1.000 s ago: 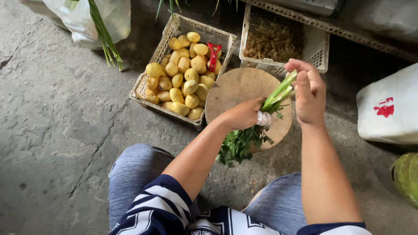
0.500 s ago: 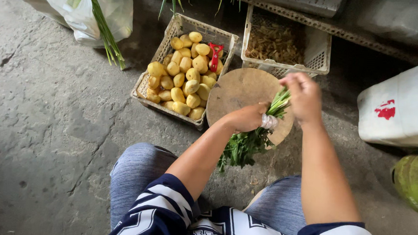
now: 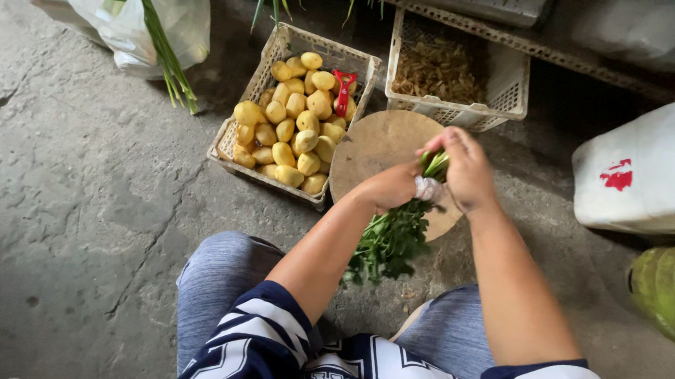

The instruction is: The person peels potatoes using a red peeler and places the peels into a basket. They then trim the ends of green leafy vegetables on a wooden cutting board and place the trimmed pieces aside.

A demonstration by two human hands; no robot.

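Observation:
My left hand (image 3: 391,186) grips a bunch of green leafy herbs (image 3: 391,241) near its pale band, leaves hanging toward my knees. My right hand (image 3: 464,170) is closed around the green stalk ends just beyond the left hand. Both hands hover over the near edge of a round wooden chopping board (image 3: 379,141) lying on the concrete floor.
A plastic basket (image 3: 287,38) of peeled yellow potatoes (image 3: 294,124) with a red peeler (image 3: 343,91) sits left of the board. A second white crate (image 3: 452,107) holds brown scraps. White plastic container (image 3: 651,166) and green melon (image 3: 671,288) at right; plastic bag (image 3: 130,13) with green stalks at top left.
My right hand has come down from a raised position, lowering the stalk ends toward the left hand over the board. The left hand has stayed in place.

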